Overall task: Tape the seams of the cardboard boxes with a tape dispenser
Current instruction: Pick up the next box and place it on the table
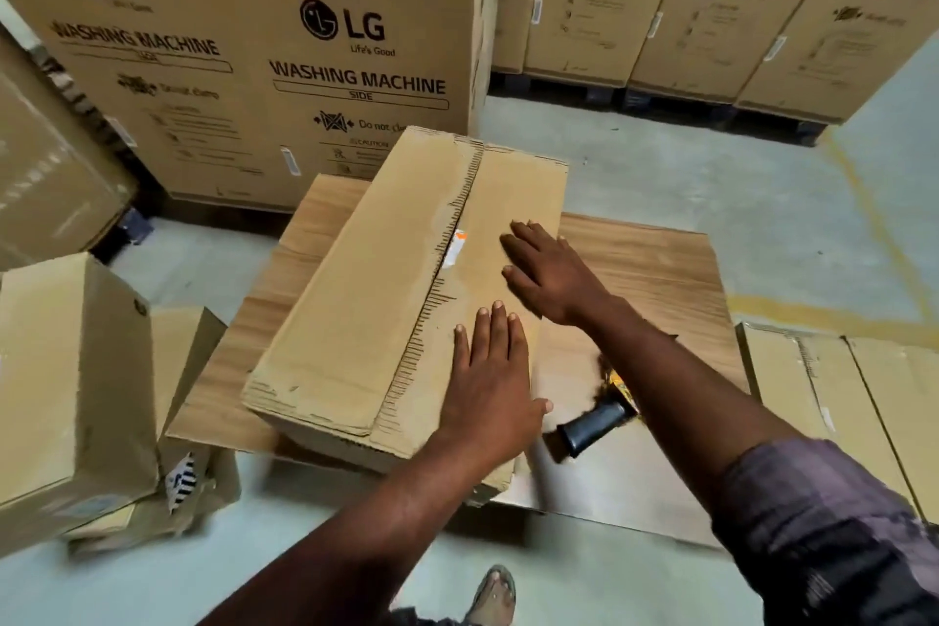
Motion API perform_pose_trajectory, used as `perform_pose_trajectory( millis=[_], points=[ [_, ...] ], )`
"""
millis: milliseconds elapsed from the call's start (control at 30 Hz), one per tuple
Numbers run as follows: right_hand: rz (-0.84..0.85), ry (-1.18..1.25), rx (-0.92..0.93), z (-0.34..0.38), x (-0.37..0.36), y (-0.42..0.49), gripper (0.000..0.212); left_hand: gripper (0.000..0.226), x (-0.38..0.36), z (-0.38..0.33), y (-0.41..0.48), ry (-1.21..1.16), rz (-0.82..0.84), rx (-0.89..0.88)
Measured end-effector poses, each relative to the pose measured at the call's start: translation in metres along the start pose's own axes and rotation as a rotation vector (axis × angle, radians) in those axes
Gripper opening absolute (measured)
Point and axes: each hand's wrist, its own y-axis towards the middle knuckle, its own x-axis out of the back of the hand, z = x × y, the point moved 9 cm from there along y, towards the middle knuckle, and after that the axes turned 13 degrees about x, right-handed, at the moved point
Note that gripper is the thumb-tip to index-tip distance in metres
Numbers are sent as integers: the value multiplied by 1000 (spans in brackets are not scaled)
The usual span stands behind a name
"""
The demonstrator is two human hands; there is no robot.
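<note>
A long brown cardboard box (366, 280) lies on a low wooden table (655, 264), its top flaps closed along a centre seam (460, 224) with a shiny strip of clear tape over it. My left hand (490, 381) lies flat with straight fingers on the near end of the box top. My right hand (546, 269) rests flat on the right flap, further along the seam. The tape dispenser (599, 417), with a dark handle and a yellow body, lies on the table under my right forearm, mostly hidden.
Tall printed washing-machine cartons (264, 51) stand behind the table and along the back right (711, 5). A smaller cardboard box (71, 381) sits at the left. Flattened cardboard (853, 397) lies at the right. My sandalled foot (493, 595) stands on the grey floor.
</note>
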Motion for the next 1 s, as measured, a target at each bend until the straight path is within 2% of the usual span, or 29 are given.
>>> perform_pose_trajectory(
  millis=[133,233,333,433,500,567,667,767,900,1000],
  points=[
    [-26,13,-9,-2,-5,-1,70,91,0,6,1,3,25,-21],
    [-53,19,-89,1,-13,-3,67,95,0,26,4,-1,81,-124],
    [-126,2,-207,19,-22,-15,67,103,9,76,13,24,144,-276],
    [-198,-3,-327,58,-35,-29,77,106,23,135,25,-14,206,-302],
    [-193,-16,-368,76,-44,-28,85,104,31,155,27,-27,168,-260],
    [-162,-37,-354,72,-41,-17,84,98,33,160,24,-37,64,-191],
    [-131,-61,-306,23,-20,-4,84,79,35,156,15,-74,-140,-137],
    [-135,-98,-285,-18,0,-6,87,67,36,157,17,-69,-246,-142],
    [-147,-120,-368,-5,-7,-15,81,64,46,179,33,-164,-249,-227],
    [-215,-128,-462,28,-19,-32,87,69,59,217,59,-197,-142,-246]
  ],
)
